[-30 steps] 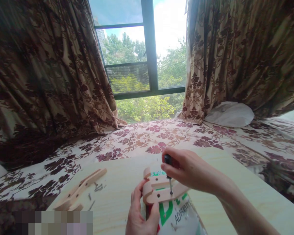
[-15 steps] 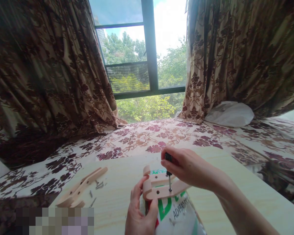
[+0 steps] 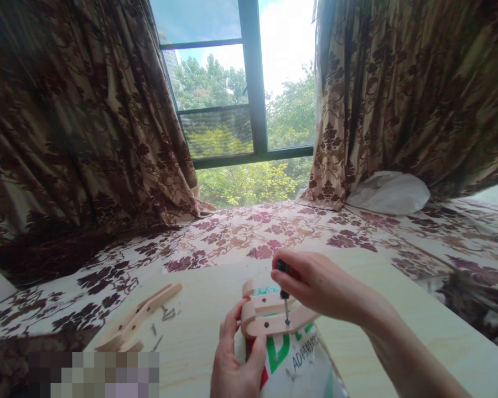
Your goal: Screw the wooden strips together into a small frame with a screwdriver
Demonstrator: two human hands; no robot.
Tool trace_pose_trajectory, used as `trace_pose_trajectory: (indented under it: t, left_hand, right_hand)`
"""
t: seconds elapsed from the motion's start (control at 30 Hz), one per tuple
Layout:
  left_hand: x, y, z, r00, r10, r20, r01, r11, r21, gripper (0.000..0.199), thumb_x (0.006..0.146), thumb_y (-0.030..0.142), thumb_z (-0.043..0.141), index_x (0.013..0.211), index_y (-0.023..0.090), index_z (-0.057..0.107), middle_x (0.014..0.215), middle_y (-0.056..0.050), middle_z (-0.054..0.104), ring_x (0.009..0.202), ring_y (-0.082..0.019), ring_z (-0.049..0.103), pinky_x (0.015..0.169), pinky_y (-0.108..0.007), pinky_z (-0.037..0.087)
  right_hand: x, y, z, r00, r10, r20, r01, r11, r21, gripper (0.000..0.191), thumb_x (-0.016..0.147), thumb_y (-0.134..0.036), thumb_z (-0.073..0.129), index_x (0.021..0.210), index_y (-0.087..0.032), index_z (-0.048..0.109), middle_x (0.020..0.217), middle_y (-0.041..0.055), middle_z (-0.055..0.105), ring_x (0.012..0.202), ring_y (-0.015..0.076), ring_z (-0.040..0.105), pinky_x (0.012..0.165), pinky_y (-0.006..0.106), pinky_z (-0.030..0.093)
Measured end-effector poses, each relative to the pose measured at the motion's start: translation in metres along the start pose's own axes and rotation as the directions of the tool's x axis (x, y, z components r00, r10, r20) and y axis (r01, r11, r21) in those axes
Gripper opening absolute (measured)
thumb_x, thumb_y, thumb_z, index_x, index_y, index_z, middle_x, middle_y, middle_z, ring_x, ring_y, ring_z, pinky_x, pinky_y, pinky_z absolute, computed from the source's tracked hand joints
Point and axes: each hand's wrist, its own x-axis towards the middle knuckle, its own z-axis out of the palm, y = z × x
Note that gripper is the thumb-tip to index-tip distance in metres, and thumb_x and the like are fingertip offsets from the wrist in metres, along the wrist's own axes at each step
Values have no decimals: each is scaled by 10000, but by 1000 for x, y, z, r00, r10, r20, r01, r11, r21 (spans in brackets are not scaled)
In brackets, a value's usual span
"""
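My right hand (image 3: 299, 276) is wrapped round the black handle of a screwdriver (image 3: 286, 309), which stands nearly upright. Its tip meets a dark hole in the near bar of a pale wooden piece (image 3: 269, 326). My left hand (image 3: 238, 354) grips the rounded left end of that piece, thumb in front and fingers behind. Two parallel bars with dark holes show on the piece; its right end is partly behind my right hand. Beneath it lies a white plastic package (image 3: 302, 365) with green and red print.
On the pale board (image 3: 191, 315), similar wooden parts (image 3: 141, 318) lie at the left, with several screws (image 3: 166, 314) beside them. Behind are a floral cloth (image 3: 240, 232), a white plastic bag (image 3: 390, 192), curtains and a window.
The screwdriver handle has shifted and tilted slightly within my right hand. My left hand keeps its grip on the wooden piece, with hardly any movement.
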Motion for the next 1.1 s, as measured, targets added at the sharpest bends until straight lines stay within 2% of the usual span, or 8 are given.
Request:
trace_pose_trajectory:
  t: [0.17,0.33,0.5,0.63,0.77,0.97,1.1]
  left_hand:
    - [2,0,0,1000,22,-6,-22,1000,3,502,716,425,642,1161,202,578,1274,-85,578,1220,-242,504,1049,-332,369]
    - [1,-2,0,999,28,-40,-27,999,17,509,711,433,648,1162,208,575,1217,-86,609,1164,-253,547,1039,-360,379]
    - [2,-1,-2,996,67,-66,-63,996,67,506,709,454,656,1150,223,565,1119,-62,637,1051,-232,601,961,-334,440]
    - [1,5,-3,969,216,-116,-194,965,179,406,740,401,623,1112,248,570,1114,-30,605,1048,-206,563,994,-346,399]
    - [-1,12,-3,932,348,-104,-313,914,257,303,788,326,586,1090,307,566,1140,12,554,1096,-175,505,1012,-319,362]
    - [-3,15,-4,939,330,-95,-299,922,247,239,824,322,570,1061,319,603,1143,14,526,1071,-154,517,957,-267,391]
    - [-4,15,-5,948,307,-84,-283,935,215,234,836,324,577,1065,324,626,1137,14,508,1064,-130,522,884,-197,426]
  right_hand:
    - [3,5,3,996,61,-63,-65,996,-64,177,896,-289,473,745,-197,483,651,1,595,590,123,495,551,245,283]
    - [-1,0,-2,1000,17,-25,-17,1000,-16,95,876,-275,499,817,-212,540,673,-14,606,592,120,492,546,239,288]
    - [1,0,-1,999,35,-37,-36,999,-18,151,883,-273,486,754,-201,515,661,-4,612,586,119,494,540,238,295]
    - [1,1,-2,998,49,-42,-51,998,-36,134,879,-302,501,798,-207,549,669,-5,621,591,123,498,547,241,301]
    - [-1,0,-3,1000,-4,-29,4,1000,-8,104,881,-258,482,844,-218,571,687,-13,621,601,118,500,558,236,309]
    - [-1,1,-2,999,22,-41,-23,1000,-15,142,881,-259,485,771,-200,553,661,-4,611,587,115,490,549,233,311]
    - [-4,1,-4,999,-1,-49,1,1000,14,104,876,-280,511,868,-218,594,670,-15,623,587,114,497,552,227,315]
